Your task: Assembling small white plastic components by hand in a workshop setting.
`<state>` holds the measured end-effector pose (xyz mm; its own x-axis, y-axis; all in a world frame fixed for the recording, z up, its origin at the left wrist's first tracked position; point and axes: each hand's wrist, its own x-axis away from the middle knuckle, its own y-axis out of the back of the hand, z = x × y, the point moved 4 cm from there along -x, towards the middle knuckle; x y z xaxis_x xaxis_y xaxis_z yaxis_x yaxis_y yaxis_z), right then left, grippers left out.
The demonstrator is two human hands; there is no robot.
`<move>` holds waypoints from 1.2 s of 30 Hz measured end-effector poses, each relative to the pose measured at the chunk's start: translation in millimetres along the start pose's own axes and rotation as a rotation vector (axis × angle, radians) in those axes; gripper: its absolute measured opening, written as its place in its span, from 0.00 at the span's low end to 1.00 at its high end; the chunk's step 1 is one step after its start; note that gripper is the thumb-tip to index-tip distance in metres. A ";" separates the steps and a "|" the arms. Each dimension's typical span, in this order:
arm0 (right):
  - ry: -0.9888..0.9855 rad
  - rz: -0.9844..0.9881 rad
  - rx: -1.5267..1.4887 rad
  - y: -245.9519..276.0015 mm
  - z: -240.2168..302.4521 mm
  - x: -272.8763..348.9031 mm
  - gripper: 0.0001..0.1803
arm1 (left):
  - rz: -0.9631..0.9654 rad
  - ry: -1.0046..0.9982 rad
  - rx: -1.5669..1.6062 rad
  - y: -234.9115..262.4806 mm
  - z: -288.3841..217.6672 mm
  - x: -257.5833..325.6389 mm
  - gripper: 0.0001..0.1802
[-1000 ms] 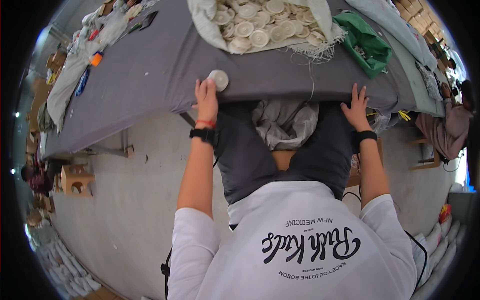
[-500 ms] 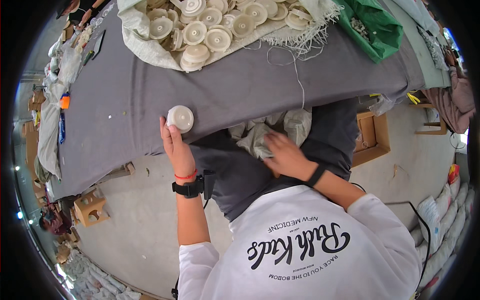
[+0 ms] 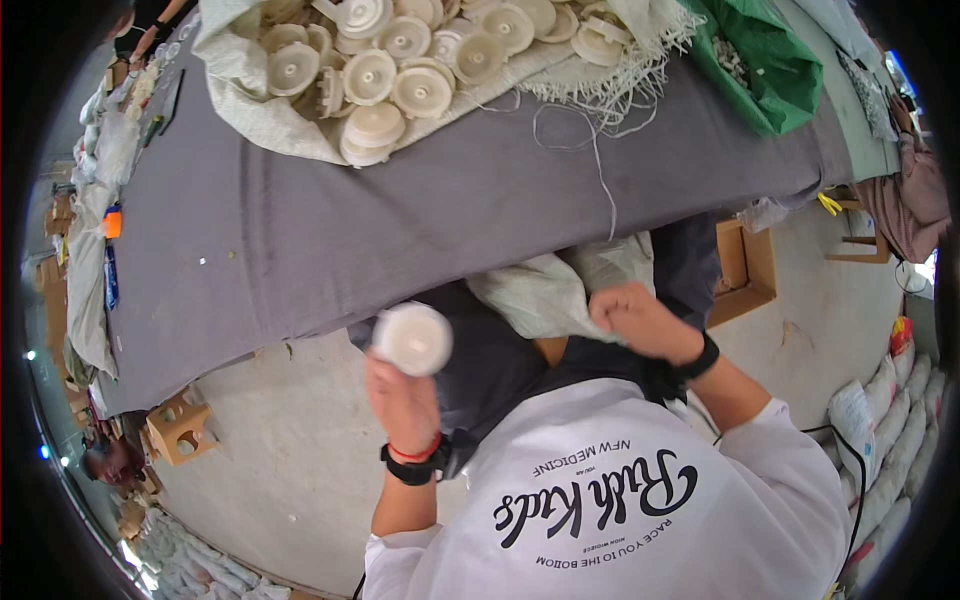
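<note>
My left hand is closed on a round white plastic part, a disc-like piece with a raised centre, slightly blurred. It is held up over my left thigh, just off the near edge of the table. Over my lap, my right hand is curled into a loose fist at the edge of a pale woven sack, whose cloth is drawn up toward the fingers. The fingertips themselves are partly hidden. The inside of this sack does not show.
On the grey cloth-covered table lies an open woven bag heaped with similar white discs. To its right is a green bag of small pieces. A cardboard box stands on the floor at right, near piled sacks.
My left hand has lifted the disc from the table edge and brought it nearer to me. My right hand has moved right, pulling the lap sack's cloth with it.
</note>
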<state>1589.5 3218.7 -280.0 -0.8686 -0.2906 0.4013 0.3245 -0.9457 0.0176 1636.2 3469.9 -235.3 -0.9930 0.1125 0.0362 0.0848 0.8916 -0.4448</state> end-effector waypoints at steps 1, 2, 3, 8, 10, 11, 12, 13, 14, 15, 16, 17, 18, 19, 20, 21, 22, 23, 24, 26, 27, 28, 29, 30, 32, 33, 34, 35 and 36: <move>0.092 0.047 -0.085 -18.4 15.4 10.9 0.04 | 0.107 0.147 0.004 -2.9 14.2 7.4 0.17; 0.188 0.092 -0.171 -40.7 28.4 15.2 0.04 | 0.216 0.292 0.007 -1.5 33.0 14.6 0.17; 0.184 0.212 -0.113 -63.6 29.4 16.1 0.04 | 0.258 0.425 -0.040 0.8 54.6 10.9 0.17; 0.130 0.398 0.120 -82.5 3.8 14.4 0.06 | 0.392 0.547 -0.547 -2.7 162.7 -40.8 0.20; 0.131 0.345 0.234 -75.4 10.6 8.8 0.08 | 0.335 0.326 -0.979 64.6 235.5 -54.2 0.19; 0.124 0.263 0.232 -69.2 21.0 -1.0 0.10 | 0.344 0.069 -1.399 112.8 267.5 -55.2 0.18; 0.099 0.145 0.363 -47.9 13.7 -10.4 0.13 | 0.363 0.069 -1.385 98.1 269.8 -61.9 0.18; 0.144 -0.167 0.584 -22.9 -0.9 -17.4 0.15 | 0.450 0.117 -1.353 62.9 262.5 -71.6 0.18; 0.061 -0.327 0.844 -1.9 -11.4 -24.1 0.17 | 0.517 0.167 -1.333 34.9 251.3 -77.8 0.18; -0.014 -0.470 1.103 12.6 -16.6 -31.2 0.19 | 0.576 0.258 -1.527 21.2 247.9 -80.7 0.17; 0.007 -0.537 1.149 18.5 -26.9 -40.5 0.21 | 0.568 0.254 -1.532 27.3 253.1 -74.1 0.17; 0.044 -0.603 1.193 21.2 -39.0 -54.6 0.24 | 0.456 0.106 -1.480 43.4 257.2 -68.9 0.17; 0.058 -0.605 1.190 22.3 -59.0 -67.5 0.24 | 0.359 -0.039 -1.419 51.9 256.7 -66.3 0.16; 0.036 -0.743 1.276 26.2 -82.3 -72.7 0.25 | 0.366 -0.042 -1.424 50.9 254.8 -64.7 0.16; 0.011 -0.881 1.357 31.1 -90.4 -71.7 0.26 | 0.259 0.273 -1.206 56.6 255.0 -62.0 0.14; 0.008 -0.886 1.347 36.4 -100.9 -71.6 0.26 | 0.145 0.569 -0.968 60.8 255.8 -56.1 0.13; -0.147 -0.791 1.235 41.8 -113.1 -73.4 0.27 | 0.138 0.570 -0.980 58.6 248.6 -52.1 0.13; -0.292 -0.697 1.122 49.5 -123.2 -73.7 0.28 | 0.064 0.530 -0.592 50.7 241.8 -52.7 0.12; -0.281 -0.699 1.115 57.9 -125.2 -70.6 0.28 | -0.006 0.475 -0.205 45.1 232.0 -53.2 0.11; -0.459 -0.552 0.650 70.3 -139.3 -62.7 0.28 | 0.004 0.496 -0.133 49.9 215.3 -47.0 0.08; -0.404 -0.535 0.497 72.9 -137.2 -59.1 0.26 | -0.011 0.545 -0.051 55.8 207.2 -39.4 0.08; -0.392 -0.542 0.494 74.0 -139.8 -56.7 0.26 | -0.019 0.591 0.034 57.2 200.7 -33.8 0.08; -0.263 -0.549 0.389 71.3 -143.4 -55.0 0.24 | -0.044 0.637 -0.056 54.2 192.9 -28.2 0.08; -0.134 -0.555 0.286 68.4 -147.3 -52.1 0.22 | -0.031 0.635 -0.058 49.2 183.6 -23.7 0.08; -0.103 -0.550 0.237 54.2 -135.5 -28.4 0.17 | 0.026 0.589 0.031 38.0 158.7 -5.9 0.06; -0.034 -0.585 0.253 53.6 -116.8 -10.1 0.18 | 0.069 0.590 0.017 35.8 146.8 4.4 0.08; 0.031 -0.620 0.271 54.8 -98.3 8.4 0.19 | 0.112 0.594 0.005 34.3 132.5 14.7 0.10; -0.006 -0.681 0.205 58.7 -89.8 24.7 0.18 | 0.129 0.541 0.057 28.3 110.7 24.4 0.11; -0.045 -0.736 0.139 64.1 -79.4 38.3 0.17 | 0.138 0.487 0.107 23.0 87.0 31.7 0.13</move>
<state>1547.3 3135.4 -336.2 -0.8645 0.4186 0.2784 -0.2871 -0.8657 0.4100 1599.4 3455.8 -322.2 -0.8174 0.4399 0.3719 0.1781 0.8070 -0.5631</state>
